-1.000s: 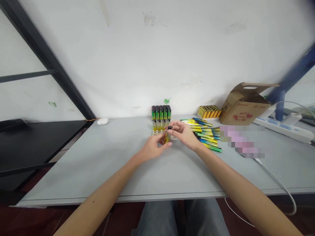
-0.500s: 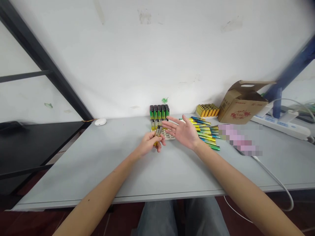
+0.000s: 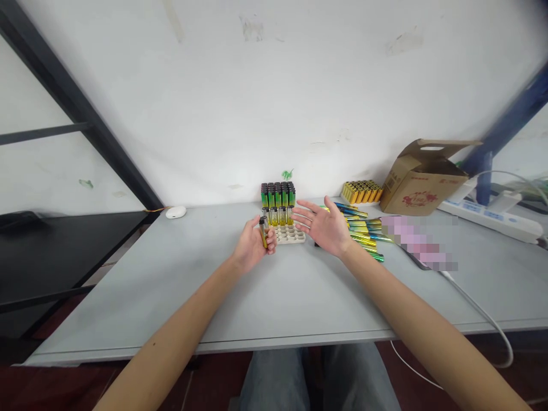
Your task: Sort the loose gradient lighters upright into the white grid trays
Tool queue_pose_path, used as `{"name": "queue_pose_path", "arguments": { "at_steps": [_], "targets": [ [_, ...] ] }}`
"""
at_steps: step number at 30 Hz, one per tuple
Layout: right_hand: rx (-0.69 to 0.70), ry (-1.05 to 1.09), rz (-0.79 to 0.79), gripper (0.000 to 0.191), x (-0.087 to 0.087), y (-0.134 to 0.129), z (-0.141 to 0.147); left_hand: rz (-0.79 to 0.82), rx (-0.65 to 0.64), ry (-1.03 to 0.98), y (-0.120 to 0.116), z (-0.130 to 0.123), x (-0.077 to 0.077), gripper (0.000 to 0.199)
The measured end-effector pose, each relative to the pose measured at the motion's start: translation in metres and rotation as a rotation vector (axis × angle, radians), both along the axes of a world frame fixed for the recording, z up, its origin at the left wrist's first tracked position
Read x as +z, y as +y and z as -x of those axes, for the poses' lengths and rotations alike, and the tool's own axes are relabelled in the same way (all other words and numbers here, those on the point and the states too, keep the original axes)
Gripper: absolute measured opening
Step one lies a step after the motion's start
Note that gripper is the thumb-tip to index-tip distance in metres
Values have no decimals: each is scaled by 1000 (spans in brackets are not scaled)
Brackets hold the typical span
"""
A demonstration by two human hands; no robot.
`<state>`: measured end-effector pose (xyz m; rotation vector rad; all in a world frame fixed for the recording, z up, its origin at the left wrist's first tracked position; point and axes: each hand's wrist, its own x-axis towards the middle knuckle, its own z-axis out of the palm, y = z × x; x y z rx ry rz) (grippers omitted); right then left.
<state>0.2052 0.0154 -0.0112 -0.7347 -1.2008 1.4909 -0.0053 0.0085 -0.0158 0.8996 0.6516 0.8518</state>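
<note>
My left hand (image 3: 253, 246) is closed around a small cylinder (image 3: 263, 233) with a dark top, a clear upper part and a yellowish lower part; its exact kind I cannot make out. To the right, my right hand (image 3: 323, 228) is held open, palm up and fingers spread, with nothing in it. Between and behind the hands stands a pale tray (image 3: 291, 234) with round holes. A row of similar clear-and-yellow pieces (image 3: 281, 216) is upright in it, and green, dark-topped pieces (image 3: 278, 195) fill the rows behind.
Shiny yellow, green and blue sleeves (image 3: 362, 229) lie loose, partly behind my right hand. Yellow cylinders (image 3: 363, 192) stand grouped beside an open cardboard box (image 3: 422, 185). Further right are a pixelated phone-like object (image 3: 417, 242) with a white cable and a power strip (image 3: 492, 220). A white case (image 3: 176, 212) sits left.
My left hand has turned palm up and shifted left, the cylinder now standing more upright in it. My right hand has moved slightly right and stays open.
</note>
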Motion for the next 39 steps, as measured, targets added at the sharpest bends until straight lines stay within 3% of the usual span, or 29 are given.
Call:
{"name": "queue_pose_path", "arguments": {
  "at_steps": [10, 17, 39],
  "targets": [
    [-147, 101, 52, 61, 1, 2, 0, 21, 33, 13, -6, -4, 5, 37],
    [-147, 133, 68, 53, 1, 1, 1, -12, 84, 67, -10, -8, 7, 35],
    [-98, 301, 148, 45, 3, 1, 0, -92, -53, 106, -8, -4, 1, 38]
  ]
}}
